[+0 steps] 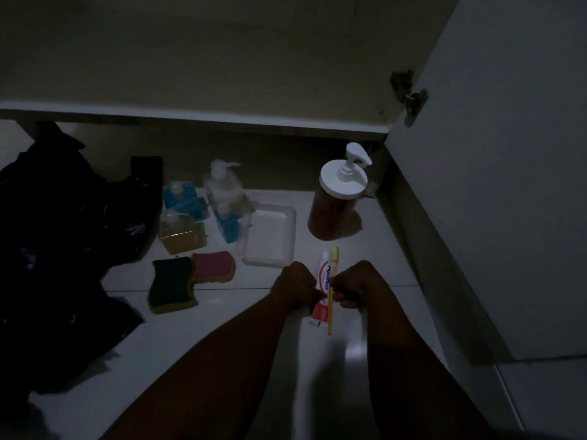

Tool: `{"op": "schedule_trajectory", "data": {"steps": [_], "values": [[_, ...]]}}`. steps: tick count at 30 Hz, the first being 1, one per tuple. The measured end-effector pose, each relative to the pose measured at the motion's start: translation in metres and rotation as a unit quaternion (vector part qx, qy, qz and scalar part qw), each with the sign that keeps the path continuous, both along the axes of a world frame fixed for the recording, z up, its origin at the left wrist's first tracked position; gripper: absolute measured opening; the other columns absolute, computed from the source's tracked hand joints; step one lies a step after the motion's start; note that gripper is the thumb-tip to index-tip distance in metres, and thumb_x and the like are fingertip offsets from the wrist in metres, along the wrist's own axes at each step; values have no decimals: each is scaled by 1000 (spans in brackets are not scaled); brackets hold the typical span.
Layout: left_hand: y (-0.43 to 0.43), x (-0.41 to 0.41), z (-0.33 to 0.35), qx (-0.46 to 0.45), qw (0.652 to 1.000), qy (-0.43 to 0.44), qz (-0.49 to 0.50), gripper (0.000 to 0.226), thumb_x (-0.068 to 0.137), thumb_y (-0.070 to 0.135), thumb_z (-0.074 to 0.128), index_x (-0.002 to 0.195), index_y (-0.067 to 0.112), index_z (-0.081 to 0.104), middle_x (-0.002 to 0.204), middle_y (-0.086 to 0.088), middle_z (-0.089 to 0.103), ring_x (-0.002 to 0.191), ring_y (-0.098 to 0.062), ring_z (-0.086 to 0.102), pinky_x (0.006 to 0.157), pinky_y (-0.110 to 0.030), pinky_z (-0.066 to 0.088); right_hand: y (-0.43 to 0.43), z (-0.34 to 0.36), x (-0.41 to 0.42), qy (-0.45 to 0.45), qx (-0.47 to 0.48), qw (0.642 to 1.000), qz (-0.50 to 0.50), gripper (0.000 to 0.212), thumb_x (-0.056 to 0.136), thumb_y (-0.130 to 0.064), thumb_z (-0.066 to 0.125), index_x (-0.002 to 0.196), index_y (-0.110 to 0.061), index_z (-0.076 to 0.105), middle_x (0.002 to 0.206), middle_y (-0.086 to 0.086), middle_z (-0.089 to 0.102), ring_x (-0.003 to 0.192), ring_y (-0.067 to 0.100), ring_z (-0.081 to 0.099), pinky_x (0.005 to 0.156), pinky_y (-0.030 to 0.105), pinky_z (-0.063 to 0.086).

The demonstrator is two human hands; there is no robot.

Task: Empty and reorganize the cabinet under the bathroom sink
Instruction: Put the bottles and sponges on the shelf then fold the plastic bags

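The cabinet [222, 58] stands open above me, its door [508, 185] swung out to my right, and the things sit on the tiled floor [381, 249] in front of it. The black bag [63, 233] is heaped at left, the big pump bottle [336, 204] stands near the door, and four small soap bottles [222, 188] cluster beside the white tray [270, 236], with two sponges [190, 277] nearer me. I'm lining up the toothpaste [325, 274] and toothbrush [330, 315], which lie side by side, touching, just below the tray's right corner. My left hand [293, 287] has its fingers curled in, pinching the tube. My right hand [357, 285] pinches the brush handle likewise, as far as this dim light shows. I should hold both flat and parallel, then let go gently so the brush doesn't roll.
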State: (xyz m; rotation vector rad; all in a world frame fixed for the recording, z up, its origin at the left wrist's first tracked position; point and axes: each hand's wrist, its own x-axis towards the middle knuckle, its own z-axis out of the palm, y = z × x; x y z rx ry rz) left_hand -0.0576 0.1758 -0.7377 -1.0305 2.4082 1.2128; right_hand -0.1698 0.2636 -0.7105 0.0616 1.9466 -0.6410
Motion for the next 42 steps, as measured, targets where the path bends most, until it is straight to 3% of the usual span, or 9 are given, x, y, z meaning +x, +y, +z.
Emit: {"op": "schedule_trajectory", "data": {"steps": [9, 12, 15, 21, 23, 26, 30, 33, 42], "values": [[-8, 37, 17, -15, 999, 1, 31, 23, 88, 25, 70, 94, 2, 73, 98, -14, 73, 92, -22, 69, 81, -30, 53, -20, 19, 40, -24, -47, 998, 37, 20, 94, -18, 60, 83, -2, 63, 71, 12, 65, 64, 20, 64, 71, 34, 57], [-8, 51, 23, 31, 996, 49, 65, 21, 86, 25, 74, 91, 5, 73, 93, -11, 74, 84, -20, 70, 78, -31, 57, -26, 36, 49, 14, -49, 997, 61, 31, 98, -21, 51, 75, -3, 61, 63, 11, 61, 56, 19, 58, 63, 32, 53], [-20, 59, 37, 61, 989, 83, 104, 17, 84, 18, 75, 90, 3, 72, 88, -13, 74, 81, -24, 73, 77, -38, 61, -34, 53, 52, 30, -67, 995, 74, 12, 89, -10, 62, 83, -1, 67, 74, 15, 67, 64, 25, 65, 75, 42, 59], [-42, 64, 54, 30, 986, 132, 96, 16, 81, 17, 78, 88, 4, 73, 88, -15, 73, 68, -15, 68, 54, -18, 53, -61, 67, 48, 36, -66, 984, 161, 15, 86, -11, 63, 98, -3, 67, 84, 16, 66, 73, 26, 65, 75, 37, 58], [-45, 66, 57, 55, 985, 130, 97, 15, 82, 14, 77, 92, 3, 74, 93, -15, 73, 75, -16, 68, 59, -19, 55, -63, 72, 45, 19, -46, 984, 168, 13, 90, -11, 59, 97, -2, 65, 81, 12, 64, 73, 22, 65, 76, 34, 59], [-52, 65, 60, 121, 983, 96, 101, 17, 85, 13, 73, 100, 5, 74, 103, -13, 71, 83, -17, 67, 64, -22, 56, -60, 80, 40, -13, -43, 984, 171, 16, 97, -14, 52, 83, -8, 58, 72, 6, 60, 58, 13, 58, 49, 23, 52], [-59, 64, 64, 211, 969, 31, 127, 30, 91, 16, 67, 119, 6, 66, 116, -14, 67, 90, -20, 66, 73, -28, 57, -56, 91, 34, -6, -52, 987, 151, 17, 97, -17, 54, 82, -7, 56, 74, 5, 61, 63, 12, 57, 54, 22, 50], [-62, 62, 66, 263, 952, 15, 154, 37, 93, 17, 64, 127, 6, 59, 111, -13, 67, 93, -21, 67, 85, -36, 57, -60, 98, 30, 23, -66, 988, 137, 19, 97, -15, 54, 80, -6, 55, 72, 6, 59, 60, 13, 57, 42, 19, 49], [-81, 60, 68, 298, 938, 25, 173, 48, 92, 20, 65, 137, 12, 53, 116, -15, 67, 101, -26, 69, 93, -44, 56, -71, 105, 13, 53, -77, 988, 125, 14, 93, -19, 60, 94, -6, 64, 79, 7, 67, 70, 16, 62, 60, 27, 49]]}}
